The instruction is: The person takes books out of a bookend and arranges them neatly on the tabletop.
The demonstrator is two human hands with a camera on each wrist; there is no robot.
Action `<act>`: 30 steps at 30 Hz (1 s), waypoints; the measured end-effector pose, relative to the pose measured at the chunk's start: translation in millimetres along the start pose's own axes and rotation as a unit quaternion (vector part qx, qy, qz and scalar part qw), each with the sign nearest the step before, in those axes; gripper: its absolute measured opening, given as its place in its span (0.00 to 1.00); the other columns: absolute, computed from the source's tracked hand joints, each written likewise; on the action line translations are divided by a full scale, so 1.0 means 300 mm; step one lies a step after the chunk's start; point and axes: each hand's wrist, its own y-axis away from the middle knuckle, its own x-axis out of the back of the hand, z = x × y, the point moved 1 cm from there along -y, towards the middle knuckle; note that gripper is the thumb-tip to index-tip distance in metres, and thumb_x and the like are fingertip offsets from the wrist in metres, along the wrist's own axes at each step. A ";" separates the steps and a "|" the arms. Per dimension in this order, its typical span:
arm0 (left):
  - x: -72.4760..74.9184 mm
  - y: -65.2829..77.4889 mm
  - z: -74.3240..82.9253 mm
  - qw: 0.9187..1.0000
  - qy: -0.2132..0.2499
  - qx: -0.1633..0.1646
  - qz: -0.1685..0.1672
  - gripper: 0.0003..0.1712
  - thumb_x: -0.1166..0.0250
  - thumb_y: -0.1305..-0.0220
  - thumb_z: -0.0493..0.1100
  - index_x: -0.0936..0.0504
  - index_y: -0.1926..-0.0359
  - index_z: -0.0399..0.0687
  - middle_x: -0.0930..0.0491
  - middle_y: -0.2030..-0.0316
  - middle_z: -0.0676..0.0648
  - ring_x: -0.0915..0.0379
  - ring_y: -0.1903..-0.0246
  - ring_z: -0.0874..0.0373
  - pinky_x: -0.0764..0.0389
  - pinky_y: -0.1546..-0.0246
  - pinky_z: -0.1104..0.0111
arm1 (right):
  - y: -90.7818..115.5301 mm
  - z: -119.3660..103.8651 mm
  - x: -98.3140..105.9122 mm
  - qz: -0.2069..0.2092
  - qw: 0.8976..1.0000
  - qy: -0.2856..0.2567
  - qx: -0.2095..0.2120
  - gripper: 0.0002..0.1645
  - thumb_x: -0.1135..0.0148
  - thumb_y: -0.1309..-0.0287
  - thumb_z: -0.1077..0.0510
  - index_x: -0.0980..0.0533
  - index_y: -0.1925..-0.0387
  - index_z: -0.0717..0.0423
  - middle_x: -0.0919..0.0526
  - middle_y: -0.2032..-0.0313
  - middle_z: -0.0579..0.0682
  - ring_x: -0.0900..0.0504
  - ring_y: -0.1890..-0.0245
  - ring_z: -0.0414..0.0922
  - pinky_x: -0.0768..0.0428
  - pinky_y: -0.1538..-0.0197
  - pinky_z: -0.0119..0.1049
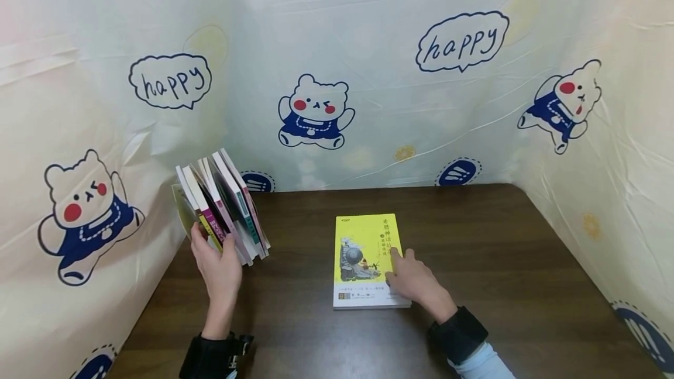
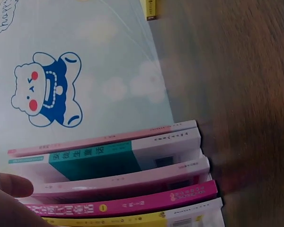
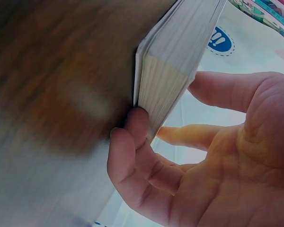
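On the left of the table several books (image 1: pixel 229 209) stand in a row with their spines toward me. My left hand (image 1: pixel 217 268) holds the row at its left end, the fingers along the outer book and the thumb by the spines. In the left wrist view the pink, teal and yellow spines (image 2: pixel 94 161) lie close to the thumb. A yellow-covered book (image 1: pixel 363 250) lies face up near the table's middle. My right hand (image 1: pixel 418 279) grips its right edge. In the right wrist view, thumb and curled fingers (image 3: pixel 146 165) meet the book's page block (image 3: pixel 168 80).
The dark wooden table (image 1: pixel 295 344) is bordered at the back and sides by a pale curtain (image 1: pixel 379 133) printed with bears and "happy" bubbles. The standing books are close to the curtain's left side. Dark table surface separates them from the yellow book.
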 end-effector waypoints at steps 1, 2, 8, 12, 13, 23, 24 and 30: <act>-0.001 -0.004 -0.003 1.000 0.000 0.000 -0.003 0.41 0.44 0.25 0.37 0.50 0.18 0.46 0.44 0.24 0.33 0.48 0.24 0.39 0.44 0.24 0.38 | -0.001 0.001 -0.001 -0.001 1.000 0.000 0.000 0.41 0.39 0.29 0.52 0.40 0.23 0.64 0.29 0.46 0.70 0.25 0.70 0.55 0.27 0.70 0.44; -0.001 -0.009 -0.007 1.000 -0.001 0.000 -0.007 0.41 0.44 0.26 0.36 0.51 0.18 0.46 0.44 0.24 0.33 0.47 0.25 0.38 0.44 0.25 0.38 | -0.001 0.001 -0.002 -0.001 1.000 -0.001 0.000 0.41 0.39 0.29 0.52 0.40 0.22 0.64 0.29 0.46 0.70 0.25 0.70 0.55 0.27 0.69 0.45; -0.009 -0.037 -0.041 0.999 -0.016 -0.019 -0.022 0.45 0.40 0.32 0.31 0.51 0.19 0.41 0.40 0.28 0.29 0.42 0.29 0.34 0.40 0.28 0.35 | -0.003 0.003 -0.003 -0.004 1.000 -0.002 -0.004 0.41 0.39 0.29 0.52 0.40 0.22 0.63 0.29 0.45 0.70 0.24 0.68 0.55 0.26 0.68 0.45; -0.008 -0.041 -0.064 0.999 -0.022 -0.013 -0.046 0.48 0.40 0.30 0.31 0.57 0.18 0.41 0.43 0.26 0.27 0.45 0.28 0.30 0.43 0.27 0.33 | -0.003 0.003 -0.001 -0.004 1.000 -0.003 -0.005 0.41 0.38 0.29 0.52 0.40 0.22 0.63 0.29 0.46 0.69 0.24 0.69 0.55 0.26 0.69 0.44; -0.008 -0.043 -0.069 0.998 -0.024 -0.009 -0.051 0.48 0.41 0.30 0.32 0.58 0.18 0.41 0.44 0.25 0.27 0.46 0.27 0.29 0.44 0.27 0.33 | -0.003 0.003 0.000 -0.003 1.000 -0.003 -0.005 0.41 0.38 0.30 0.52 0.40 0.22 0.63 0.29 0.46 0.69 0.24 0.69 0.55 0.26 0.69 0.44; 0.000 -0.069 -0.105 0.997 -0.029 0.010 -0.070 0.47 0.41 0.27 0.35 0.57 0.17 0.47 0.43 0.23 0.29 0.43 0.27 0.31 0.41 0.28 0.32 | 0.000 0.004 -0.007 -0.001 1.000 -0.001 -0.005 0.42 0.38 0.30 0.52 0.39 0.22 0.63 0.29 0.45 0.69 0.24 0.68 0.55 0.25 0.68 0.45; 0.001 -0.068 -0.107 0.997 -0.028 0.011 -0.071 0.46 0.41 0.27 0.36 0.56 0.17 0.48 0.42 0.23 0.30 0.43 0.27 0.31 0.41 0.29 0.32 | 0.000 0.004 -0.008 -0.001 1.000 0.000 -0.004 0.41 0.38 0.30 0.52 0.39 0.22 0.63 0.29 0.45 0.70 0.24 0.68 0.55 0.25 0.68 0.45; 0.001 -0.064 -0.112 0.997 -0.011 0.015 -0.070 0.40 0.46 0.22 0.40 0.54 0.17 0.55 0.41 0.22 0.33 0.41 0.28 0.32 0.41 0.29 0.30 | -0.003 0.003 -0.006 0.002 1.000 0.003 -0.002 0.41 0.38 0.30 0.52 0.39 0.23 0.64 0.29 0.44 0.70 0.24 0.67 0.55 0.25 0.67 0.46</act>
